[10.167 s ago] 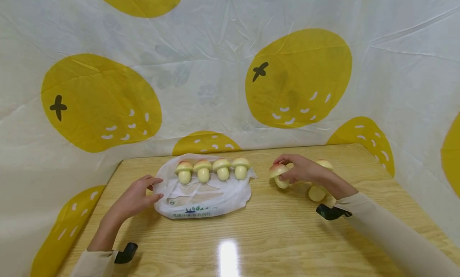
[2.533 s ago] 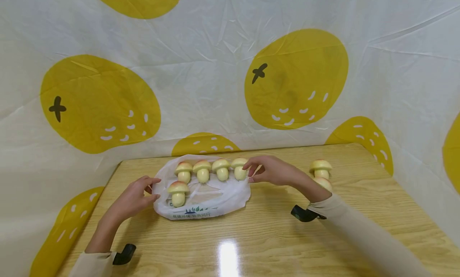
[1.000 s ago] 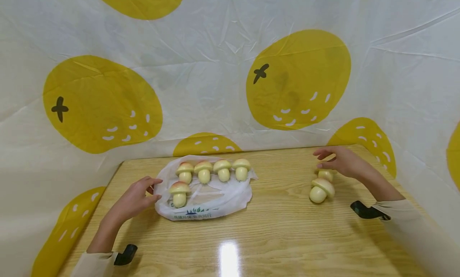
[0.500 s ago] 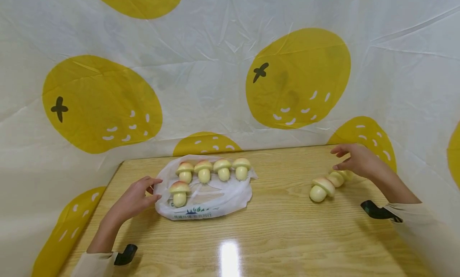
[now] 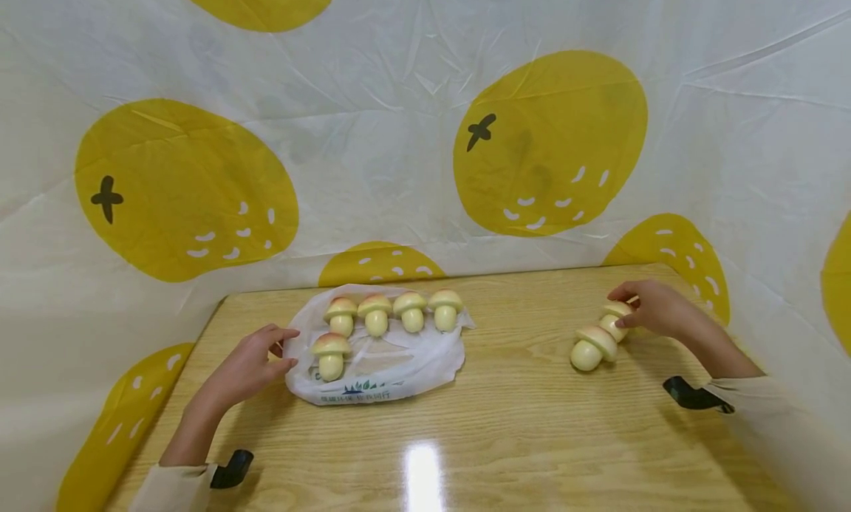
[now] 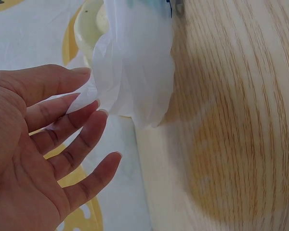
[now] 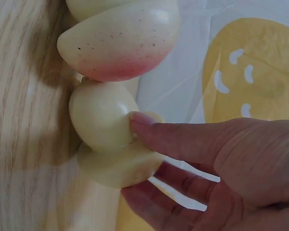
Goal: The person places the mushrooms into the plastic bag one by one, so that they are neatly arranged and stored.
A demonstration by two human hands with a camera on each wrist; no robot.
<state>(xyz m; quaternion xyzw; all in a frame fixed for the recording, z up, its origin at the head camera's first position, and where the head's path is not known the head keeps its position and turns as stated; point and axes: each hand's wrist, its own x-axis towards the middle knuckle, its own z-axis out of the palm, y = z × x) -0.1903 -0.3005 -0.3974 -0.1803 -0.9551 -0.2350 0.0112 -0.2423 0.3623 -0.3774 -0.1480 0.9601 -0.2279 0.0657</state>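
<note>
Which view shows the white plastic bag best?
The head view: the white plastic bag appears nearly whole, its printing visible and five mushrooms within its outline. The left wrist view shows only a crumpled part by the left hand, cut off at the top. I can't make it out in the right wrist view.

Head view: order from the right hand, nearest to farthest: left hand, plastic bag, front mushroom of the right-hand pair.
1. Front mushroom: on the right side.
2. Plastic bag: left of the middle.
3. Left hand: far left, at the bag's edge.
</note>
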